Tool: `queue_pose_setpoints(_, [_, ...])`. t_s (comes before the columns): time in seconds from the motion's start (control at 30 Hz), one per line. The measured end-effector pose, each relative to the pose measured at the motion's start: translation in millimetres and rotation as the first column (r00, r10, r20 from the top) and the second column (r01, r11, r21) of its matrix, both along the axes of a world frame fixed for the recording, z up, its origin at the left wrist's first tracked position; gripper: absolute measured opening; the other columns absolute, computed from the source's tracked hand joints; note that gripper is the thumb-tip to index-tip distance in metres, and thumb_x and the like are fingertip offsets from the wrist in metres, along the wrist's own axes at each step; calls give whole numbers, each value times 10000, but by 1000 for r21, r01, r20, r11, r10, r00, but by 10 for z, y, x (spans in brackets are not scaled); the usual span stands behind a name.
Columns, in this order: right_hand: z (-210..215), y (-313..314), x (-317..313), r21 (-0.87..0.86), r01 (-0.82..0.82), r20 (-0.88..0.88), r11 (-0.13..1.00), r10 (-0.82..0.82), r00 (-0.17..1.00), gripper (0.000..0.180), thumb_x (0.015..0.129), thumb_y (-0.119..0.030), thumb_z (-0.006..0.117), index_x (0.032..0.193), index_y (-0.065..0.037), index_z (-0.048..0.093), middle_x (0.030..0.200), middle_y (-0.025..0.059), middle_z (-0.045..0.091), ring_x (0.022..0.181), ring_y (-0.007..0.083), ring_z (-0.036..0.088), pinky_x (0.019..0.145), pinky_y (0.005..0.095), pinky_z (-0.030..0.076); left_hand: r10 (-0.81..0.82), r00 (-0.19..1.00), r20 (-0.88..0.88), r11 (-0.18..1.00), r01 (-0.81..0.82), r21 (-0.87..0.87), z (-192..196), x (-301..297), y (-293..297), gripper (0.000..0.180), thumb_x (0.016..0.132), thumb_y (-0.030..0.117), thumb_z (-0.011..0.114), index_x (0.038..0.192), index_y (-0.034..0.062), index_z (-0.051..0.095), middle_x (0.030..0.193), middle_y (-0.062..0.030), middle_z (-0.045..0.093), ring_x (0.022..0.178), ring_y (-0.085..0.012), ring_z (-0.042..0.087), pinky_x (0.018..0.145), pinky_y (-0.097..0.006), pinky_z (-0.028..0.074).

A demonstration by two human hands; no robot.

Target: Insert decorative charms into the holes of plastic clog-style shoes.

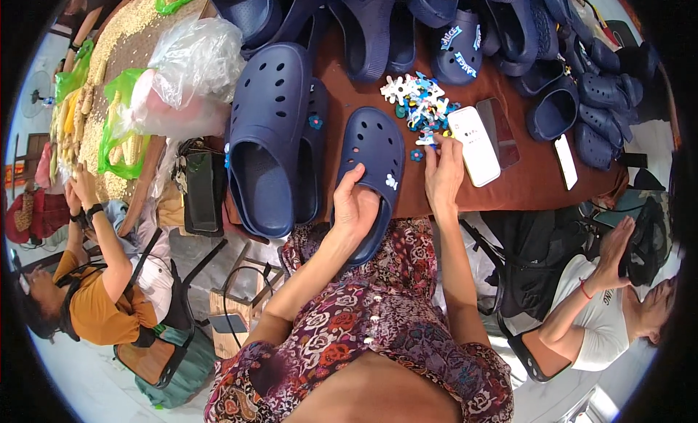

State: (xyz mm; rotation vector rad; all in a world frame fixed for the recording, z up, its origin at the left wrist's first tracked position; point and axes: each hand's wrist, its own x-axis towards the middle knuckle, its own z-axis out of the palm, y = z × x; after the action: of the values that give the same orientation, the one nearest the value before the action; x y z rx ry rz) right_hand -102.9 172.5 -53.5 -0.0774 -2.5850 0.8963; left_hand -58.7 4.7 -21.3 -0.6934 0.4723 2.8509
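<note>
My left hand (356, 208) grips a navy blue clog (371, 143) tilted upright at the table's front edge. Its thumb lies on the upper and the rest of the hand reaches into the foot opening. A small white charm (391, 181) sits in one hole of this clog. My right hand (445, 174) is at the near edge of a pile of colourful shoe charms (422, 103), fingers closed at a white and blue charm (425, 138). Beside them lies a loose blue flower charm (416, 155). Left of my left hand stands a bigger navy clog pair (267, 96), with flower charms on it.
A white phone (475, 147) lies right of the charms on the brown-covered table (523, 187), near another slim white device (565, 163). Many navy clogs (552, 107) line the back and right. Plastic bags (190, 63) stand left. People sit at left (109, 292) and right (596, 314).
</note>
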Motion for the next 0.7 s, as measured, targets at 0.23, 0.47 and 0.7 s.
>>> queue_pose_setpoints(0.23, [-2, 21, -62, 130, -24, -9, 991, 25, 1000, 217, 837, -73, 652, 1044, -20, 622, 965, 146, 558, 839, 319, 581, 756, 400, 462, -7, 999, 40, 1000, 6, 7, -16, -59, 30, 428, 815, 131, 626, 1214, 23, 514, 1221, -114, 567, 1167, -265, 505, 1045, -420, 348])
queue_pose_setpoints(0.47, [134, 56, 34, -24, 2, 5, 1000, -2, 1000, 166, 851, -72, 644, 1010, -51, 686, 905, 121, 553, 821, 277, 583, 709, 382, 467, -28, 999, 46, 1000, 28, 1, -99, -77, 5, 394, 802, 81, 609, 1180, 15, 522, 1158, -110, 588, 1098, -255, 548, 997, -405, 397])
queue_pose_setpoints(0.7, [360, -213, -13, -166, -254, -125, 953, 235, 964, 271, 788, -17, 697, 1037, -124, 705, 856, 66, 564, 711, 180, 588, 630, 289, 482, -51, 998, 20, 999, 51, 16, -82, -92, -6, 421, 796, 54, 571, 1208, -1, 504, 1194, -124, 577, 1140, -271, 532, 1027, -428, 377])
